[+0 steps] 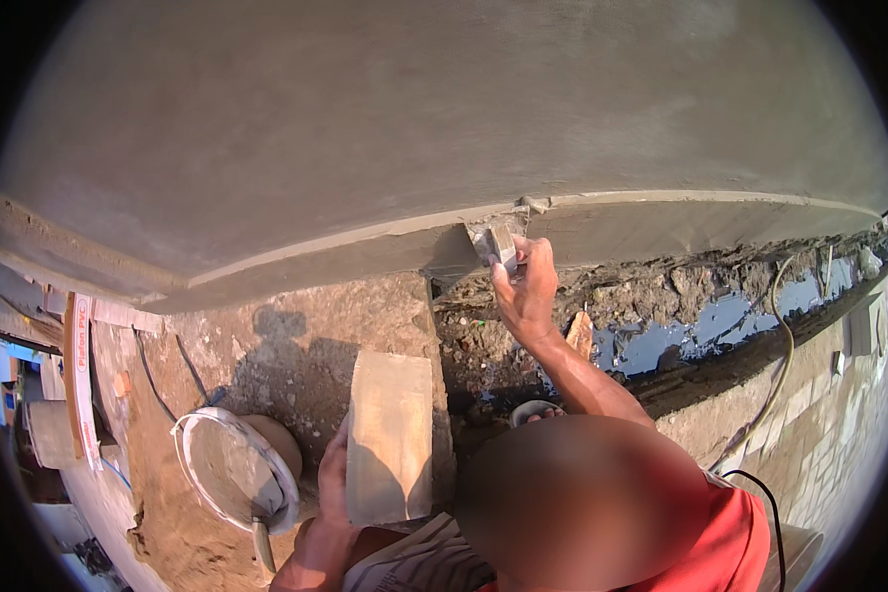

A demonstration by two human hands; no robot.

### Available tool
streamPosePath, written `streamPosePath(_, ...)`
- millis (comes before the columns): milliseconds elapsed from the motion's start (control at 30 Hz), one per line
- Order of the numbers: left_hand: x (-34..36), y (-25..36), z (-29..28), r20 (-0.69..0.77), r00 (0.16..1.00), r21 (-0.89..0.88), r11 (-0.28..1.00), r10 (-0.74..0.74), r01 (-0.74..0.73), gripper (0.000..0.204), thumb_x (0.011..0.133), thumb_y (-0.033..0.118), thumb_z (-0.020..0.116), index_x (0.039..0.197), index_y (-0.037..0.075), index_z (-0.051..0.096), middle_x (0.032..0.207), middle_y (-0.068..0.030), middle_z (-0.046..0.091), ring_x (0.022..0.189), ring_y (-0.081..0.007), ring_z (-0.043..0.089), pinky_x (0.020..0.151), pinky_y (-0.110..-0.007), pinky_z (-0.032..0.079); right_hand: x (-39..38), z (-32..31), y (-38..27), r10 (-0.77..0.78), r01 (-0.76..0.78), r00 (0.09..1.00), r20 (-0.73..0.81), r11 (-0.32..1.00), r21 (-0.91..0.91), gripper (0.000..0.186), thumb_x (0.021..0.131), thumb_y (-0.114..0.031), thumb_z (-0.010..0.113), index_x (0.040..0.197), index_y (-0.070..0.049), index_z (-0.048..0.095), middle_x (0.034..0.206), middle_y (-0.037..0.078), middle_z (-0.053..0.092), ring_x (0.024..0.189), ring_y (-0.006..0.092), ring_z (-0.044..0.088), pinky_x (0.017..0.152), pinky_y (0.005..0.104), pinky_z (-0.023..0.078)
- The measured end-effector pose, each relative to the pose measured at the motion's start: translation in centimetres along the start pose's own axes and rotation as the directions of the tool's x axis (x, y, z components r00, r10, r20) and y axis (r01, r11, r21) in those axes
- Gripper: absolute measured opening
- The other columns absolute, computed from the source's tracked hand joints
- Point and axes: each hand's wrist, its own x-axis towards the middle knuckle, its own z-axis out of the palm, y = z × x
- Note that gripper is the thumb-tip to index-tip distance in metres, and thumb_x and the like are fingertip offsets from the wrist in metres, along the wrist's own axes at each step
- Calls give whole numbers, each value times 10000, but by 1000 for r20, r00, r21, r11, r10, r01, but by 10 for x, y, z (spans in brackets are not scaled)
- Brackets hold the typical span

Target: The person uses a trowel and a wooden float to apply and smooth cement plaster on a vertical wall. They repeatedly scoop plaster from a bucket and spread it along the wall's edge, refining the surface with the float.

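Observation:
My right hand (pixel 530 291) is closed round a small plaster-smeared trowel (pixel 503 245), its flat blade against the face of the grey plaster ledge (pixel 651 229) at the foot of the wall. A lump of wet mortar (pixel 535 204) sits on the ledge's top edge just above it. Low on the left, my left hand (pixel 333 481) grips a flat rectangular wooden board (pixel 390 424) by its left edge; the fingers behind the board are hidden. Beside that hand stands a white-rimmed bucket (pixel 192 444) of grey mortar, with a tool handle (pixel 263 548) leaning out over its rim.
The smooth plastered wall (pixel 444 109) fills the upper view. A muddy ditch with dark water (pixel 701 331) runs along the right, next to a hose (pixel 784 345) and paving (pixel 829 434). A concrete slab (pixel 237 345) lies left; a long white-and-red strip (pixel 84 385) stands beyond it.

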Motion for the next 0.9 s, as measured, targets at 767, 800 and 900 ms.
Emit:
streamPosePath(767, 4, 5, 13, 44, 998, 20, 999, -35, 34, 567, 856, 189, 426, 1375, -15, 321, 1245, -160, 522, 1084, -232, 568, 905, -342, 470, 123, -122, -55, -147, 415, 721, 677, 875, -251, 329, 818, -5, 586, 1135, -77, 635, 955, 124, 650, 839, 272, 637, 700, 383, 540)
streamPosePath(800, 6, 6, 13, 53, 998, 33, 999, -41, 39, 564, 857, 189, 427, 1373, -14, 325, 1244, -159, 524, 1082, -232, 570, 905, -343, 470, 123, -121, -54, -131, 401, 730, 671, 877, -264, 332, 823, 2, 578, 1139, -83, 636, 969, 132, 651, 834, 271, 645, 688, 377, 548)
streamPosePath(900, 10, 4, 14, 68, 996, 64, 996, -65, 61, 558, 857, 191, 432, 1367, -13, 334, 1240, -159, 527, 1075, -232, 575, 903, -344, 472, 123, -141, -40, -24, 323, 767, 642, 878, -354, 342, 816, -11, 593, 1145, -92, 634, 933, 96, 652, 841, 252, 638, 717, 378, 539)
